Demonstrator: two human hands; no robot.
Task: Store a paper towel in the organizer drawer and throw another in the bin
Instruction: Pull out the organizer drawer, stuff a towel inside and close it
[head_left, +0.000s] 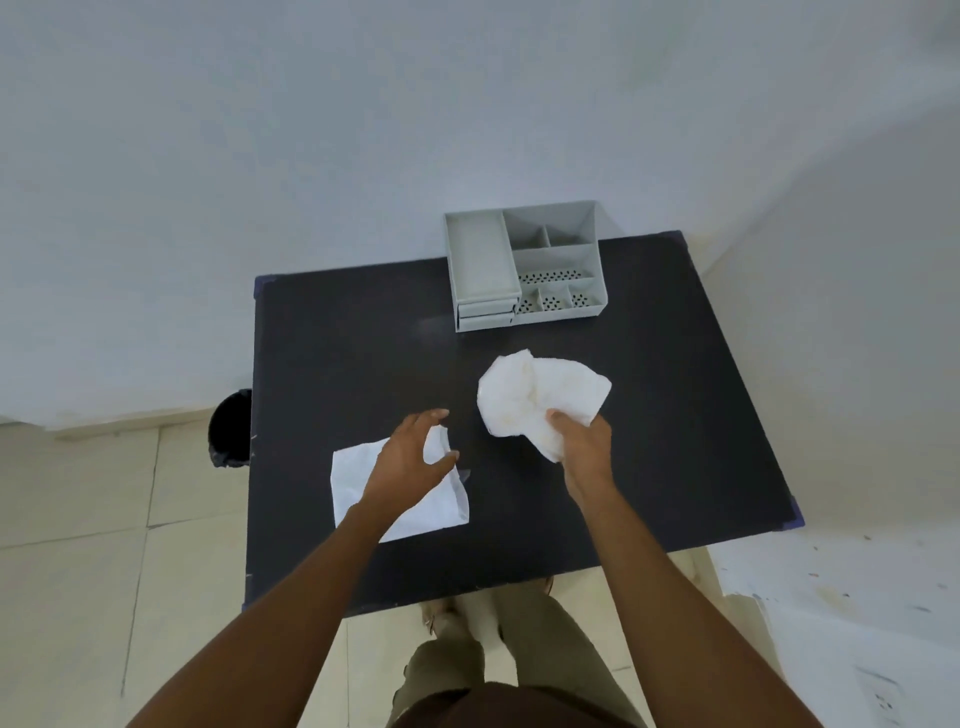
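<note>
A crumpled, faintly stained paper towel (535, 397) is lifted just above the black table (363, 338), gripped at its near corner by my right hand (584, 441). A clean, flat folded paper towel (358, 483) lies on the table to the left. My left hand (410, 457) hovers over it with fingers spread and curved, holding nothing. The grey organizer (524, 265) stands at the table's far edge, with small closed drawers (485, 314) at its front left and open compartments on top. A black bin (231, 428) stands on the floor by the table's left edge.
A white wall rises right behind the table and organizer. Beige floor tiles surround the table. A white paint-spotted sheet (841, 597) covers the floor to the right. My legs and feet show below the table's near edge.
</note>
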